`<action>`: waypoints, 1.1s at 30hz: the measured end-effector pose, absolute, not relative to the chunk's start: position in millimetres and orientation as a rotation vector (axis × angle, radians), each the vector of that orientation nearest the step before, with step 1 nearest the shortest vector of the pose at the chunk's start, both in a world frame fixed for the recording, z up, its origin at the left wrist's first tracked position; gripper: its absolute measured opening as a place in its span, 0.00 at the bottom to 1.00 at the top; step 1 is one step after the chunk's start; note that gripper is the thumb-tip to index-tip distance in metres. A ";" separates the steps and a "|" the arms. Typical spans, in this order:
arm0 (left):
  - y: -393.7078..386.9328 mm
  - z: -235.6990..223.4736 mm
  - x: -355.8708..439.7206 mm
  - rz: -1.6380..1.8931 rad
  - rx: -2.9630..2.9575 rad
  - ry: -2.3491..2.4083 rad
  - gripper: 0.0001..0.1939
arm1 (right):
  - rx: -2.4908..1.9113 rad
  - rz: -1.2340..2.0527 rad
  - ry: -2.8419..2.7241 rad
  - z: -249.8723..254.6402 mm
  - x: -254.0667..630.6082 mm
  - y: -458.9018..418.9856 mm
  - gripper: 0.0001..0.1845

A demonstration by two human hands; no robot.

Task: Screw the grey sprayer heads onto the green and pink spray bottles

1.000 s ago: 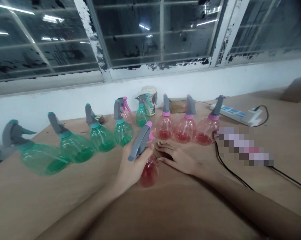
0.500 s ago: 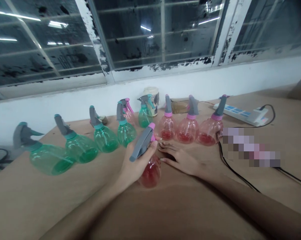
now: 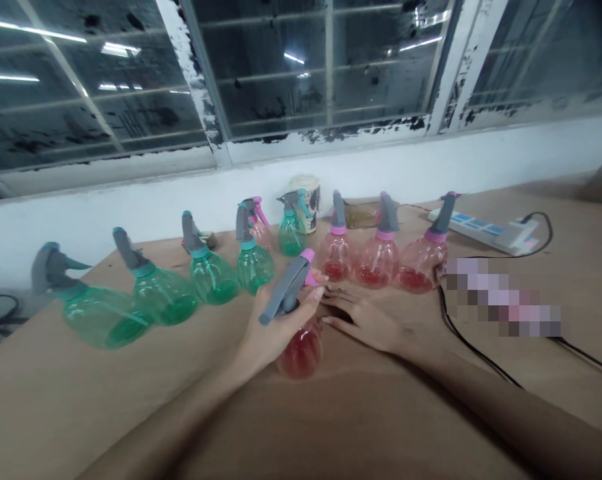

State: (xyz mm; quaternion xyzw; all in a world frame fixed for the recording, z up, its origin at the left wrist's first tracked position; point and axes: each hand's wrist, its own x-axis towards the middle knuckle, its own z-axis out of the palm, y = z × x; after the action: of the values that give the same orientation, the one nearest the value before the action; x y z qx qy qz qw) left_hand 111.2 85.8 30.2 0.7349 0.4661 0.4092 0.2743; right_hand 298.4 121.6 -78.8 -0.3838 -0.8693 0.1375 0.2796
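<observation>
Head view: left hand (image 3: 267,328) wraps red bottle (image 3: 302,355), right hand (image 3: 368,323) palm-down beside.

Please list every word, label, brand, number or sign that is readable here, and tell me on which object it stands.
"AN" on the cup: faint, partly covered, perhaps part of a longer word.
Power strip: any marking is too small to read.
Pixelated item: any text is unreadable.
Held bottle: no text visible.
Other bottles: no text visible.
</observation>
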 end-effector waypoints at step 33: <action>88.3 21.8 109.7 1.083 1.999 1.335 0.08 | -1.012 0.357 -2.334 -82.3 298.7 123.5 0.23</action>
State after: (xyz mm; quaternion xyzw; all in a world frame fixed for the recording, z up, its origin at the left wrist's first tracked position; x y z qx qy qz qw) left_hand 109.7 88.3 21.8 0.7341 0.4903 0.3977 0.2498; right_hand 298.7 123.5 -82.3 -0.3779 -0.8715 0.1335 0.2825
